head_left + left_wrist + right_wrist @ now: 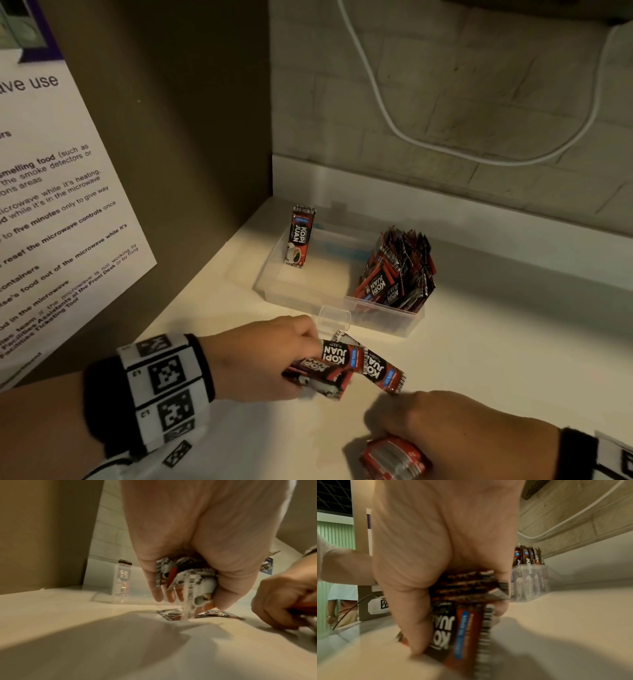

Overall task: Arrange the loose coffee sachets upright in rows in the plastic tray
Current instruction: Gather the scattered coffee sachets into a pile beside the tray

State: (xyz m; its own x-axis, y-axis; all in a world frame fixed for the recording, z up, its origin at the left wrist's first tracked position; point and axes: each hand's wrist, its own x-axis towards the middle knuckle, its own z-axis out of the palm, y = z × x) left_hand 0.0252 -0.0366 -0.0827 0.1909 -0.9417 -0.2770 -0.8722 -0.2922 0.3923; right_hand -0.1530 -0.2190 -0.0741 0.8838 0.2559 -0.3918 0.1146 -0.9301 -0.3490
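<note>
A clear plastic tray [274, 274] stands on the white counter near the corner. One red-and-black coffee sachet [299, 236] stands upright at its far left, and a dense bunch of upright sachets [397, 274] fills its right end. In front of the tray my left hand [274, 356] grips a few sachets [329, 370] just above the counter, and a loose sachet [383, 371] lies flat beside them. At the near edge my right hand [445, 425] grips a stack of sachets [394, 457], which the right wrist view shows as a neat stack [467, 588] between thumb and fingers.
A brown side panel with a printed microwave notice [51, 205] rises on the left. A tiled wall with a hanging white cable [387, 113] runs behind the tray. Bare counter [513, 342] spreads to the right of the tray.
</note>
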